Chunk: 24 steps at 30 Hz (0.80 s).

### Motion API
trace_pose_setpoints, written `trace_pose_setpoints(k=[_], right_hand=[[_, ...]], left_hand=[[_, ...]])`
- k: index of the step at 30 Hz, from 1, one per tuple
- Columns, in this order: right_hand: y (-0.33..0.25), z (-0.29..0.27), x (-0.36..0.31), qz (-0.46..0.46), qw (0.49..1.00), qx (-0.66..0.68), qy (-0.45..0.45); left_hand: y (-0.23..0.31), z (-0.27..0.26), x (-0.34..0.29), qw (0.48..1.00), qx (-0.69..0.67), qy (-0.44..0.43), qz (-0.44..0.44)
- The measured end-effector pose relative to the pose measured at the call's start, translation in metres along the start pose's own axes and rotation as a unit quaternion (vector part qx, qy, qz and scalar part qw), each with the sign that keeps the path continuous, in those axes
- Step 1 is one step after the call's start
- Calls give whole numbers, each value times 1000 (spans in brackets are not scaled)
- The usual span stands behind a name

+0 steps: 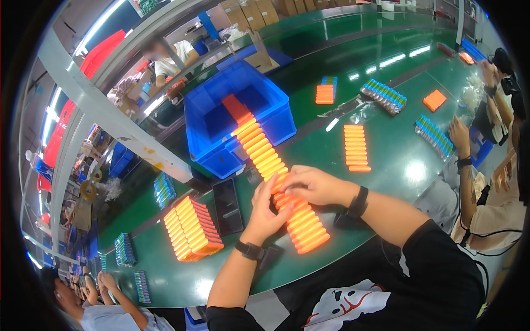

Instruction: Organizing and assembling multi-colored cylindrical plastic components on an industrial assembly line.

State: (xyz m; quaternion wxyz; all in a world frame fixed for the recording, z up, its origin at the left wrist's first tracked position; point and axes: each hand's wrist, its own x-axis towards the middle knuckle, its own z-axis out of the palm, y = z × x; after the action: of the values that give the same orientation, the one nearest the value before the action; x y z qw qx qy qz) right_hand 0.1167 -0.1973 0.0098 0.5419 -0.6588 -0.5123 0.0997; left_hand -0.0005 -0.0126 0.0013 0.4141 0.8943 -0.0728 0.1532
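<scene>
A long strip of bright orange cylinders (308, 229), set side by side, runs from the blue bin towards the table's near edge. My left hand (267, 207) grips it around the middle, thumb on the near side and fingers at the far side. Just to its right, my right hand (313, 185) has its fingers bent and pressed on the same strip. Both sets of fingertips meet there, and what lies under them is hidden. The strip's far end hangs over the rim into the blue bin (269, 128).
Left of my hands lie a dark phone (227, 205) and a stack of orange cylinder packs (190, 229). A shorter orange strip (356, 148) and blue-green packs (383, 97) rest on the green table (386, 182). A white post (110, 124) slants at left. Co-workers sit around.
</scene>
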Motion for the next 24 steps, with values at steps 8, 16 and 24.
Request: trace_pose_setpoints(k=[8, 16, 24], right_hand=[[3, -31, -5, 61, 996, 17, 66], [-9, -31, -13, 113, 929, 340, -94], [-17, -38, -19, 188, 824, 289, -449]], left_hand=[[2, -3, -4, 1000, -8, 2, -11], [29, -4, -15, 994, 4, -71, 81], [0, 2, -7, 999, -12, 8, -44]])
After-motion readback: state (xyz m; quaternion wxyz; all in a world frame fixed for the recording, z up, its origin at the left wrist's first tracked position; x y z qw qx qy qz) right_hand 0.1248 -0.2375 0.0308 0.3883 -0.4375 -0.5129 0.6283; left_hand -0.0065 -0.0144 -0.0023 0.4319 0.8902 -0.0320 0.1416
